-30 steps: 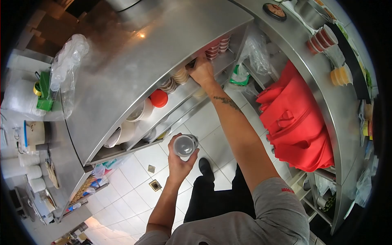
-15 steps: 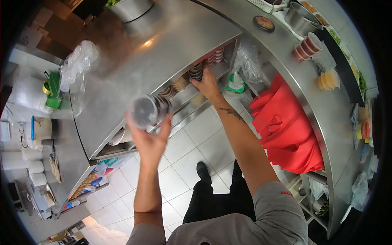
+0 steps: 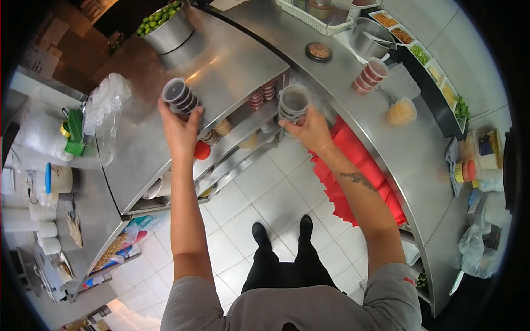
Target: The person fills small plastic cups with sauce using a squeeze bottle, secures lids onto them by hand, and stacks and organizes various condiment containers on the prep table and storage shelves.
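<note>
My left hand [image 3: 181,124] is closed round a stack of small lidded cups [image 3: 180,96] with dark contents, held above the steel counter [image 3: 132,138]. To the right, my right hand [image 3: 312,131] grips another stack of clear lidded cups [image 3: 293,102], slightly blurred, in front of the gap between the two counters. Below the counter top, a shelf holds red-filled cups [image 3: 256,100], tan cups [image 3: 223,127] and a round red lid [image 3: 202,150].
Limes [image 3: 159,20] fill a metal pot at the back. Cups of red sauce [image 3: 370,76] and yellow cups [image 3: 402,112] stand on the right counter [image 3: 428,193]. Red fabric [image 3: 359,171] hangs below it. A plastic bag [image 3: 106,105] lies on the left counter.
My left hand has moved up over the counter with its cups. My right hand has come out of the shelf and moved right, now with a cup stack in it.
</note>
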Tool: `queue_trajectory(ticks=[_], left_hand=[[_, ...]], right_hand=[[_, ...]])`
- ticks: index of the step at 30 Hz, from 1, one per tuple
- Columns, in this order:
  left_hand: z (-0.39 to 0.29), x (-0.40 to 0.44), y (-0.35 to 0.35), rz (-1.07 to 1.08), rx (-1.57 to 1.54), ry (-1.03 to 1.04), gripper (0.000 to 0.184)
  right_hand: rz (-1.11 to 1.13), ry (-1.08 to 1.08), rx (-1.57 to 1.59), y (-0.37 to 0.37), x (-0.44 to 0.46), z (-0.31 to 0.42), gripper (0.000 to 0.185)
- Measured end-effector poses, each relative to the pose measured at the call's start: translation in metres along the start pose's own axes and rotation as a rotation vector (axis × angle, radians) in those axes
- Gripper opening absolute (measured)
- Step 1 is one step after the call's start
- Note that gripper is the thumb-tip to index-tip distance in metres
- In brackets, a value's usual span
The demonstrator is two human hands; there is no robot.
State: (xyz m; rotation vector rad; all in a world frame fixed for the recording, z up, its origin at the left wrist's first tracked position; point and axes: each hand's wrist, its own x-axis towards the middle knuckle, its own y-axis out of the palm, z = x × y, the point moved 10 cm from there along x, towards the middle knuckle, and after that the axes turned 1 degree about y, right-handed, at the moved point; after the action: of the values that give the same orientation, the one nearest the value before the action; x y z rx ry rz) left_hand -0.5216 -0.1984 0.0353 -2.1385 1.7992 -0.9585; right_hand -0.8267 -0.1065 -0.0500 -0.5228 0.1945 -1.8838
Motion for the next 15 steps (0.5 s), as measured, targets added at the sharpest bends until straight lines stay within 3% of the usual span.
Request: queue_trajectory(ticks=[3, 5, 7, 8, 9, 11, 15], left_hand=[[-0.039, -0.046, -0.023, -0.273, 0.014, 0.224, 0.051], [-0.016, -0.075, 0.013, -0.091, -0.085, 0.028, 0.040], [-0.011, -0.090, 0.079, 0.055, -0.156, 0.128, 0.032], [-0.003, -0.090, 0.112, 0.112, -0.108, 0.103, 0.036], [0.025, -0.083, 0.148, 0.185, -0.067, -0.082, 0.047], [0.055, -0.064, 0.193, -0.010, 0.036, 0.062, 0.061], [0.091, -0.036, 0.240, -0.091, 0.103, -0.087, 0.077]], right_hand=[[0.000, 0.029, -0.053, -0.043, 0.018, 0.020, 0.067], [-0.032, -0.058, -0.049, -0.062, 0.033, 0.021, 0.068], [-0.045, -0.087, -0.082, -0.073, 0.042, 0.021, 0.069], [-0.044, -0.079, -0.122, -0.081, 0.047, 0.029, 0.069], [-0.044, -0.072, -0.161, -0.085, 0.050, 0.032, 0.069], [-0.063, -0.087, -0.098, -0.088, 0.058, 0.029, 0.069], [-0.077, -0.188, 0.116, -0.087, 0.068, 0.024, 0.067]])
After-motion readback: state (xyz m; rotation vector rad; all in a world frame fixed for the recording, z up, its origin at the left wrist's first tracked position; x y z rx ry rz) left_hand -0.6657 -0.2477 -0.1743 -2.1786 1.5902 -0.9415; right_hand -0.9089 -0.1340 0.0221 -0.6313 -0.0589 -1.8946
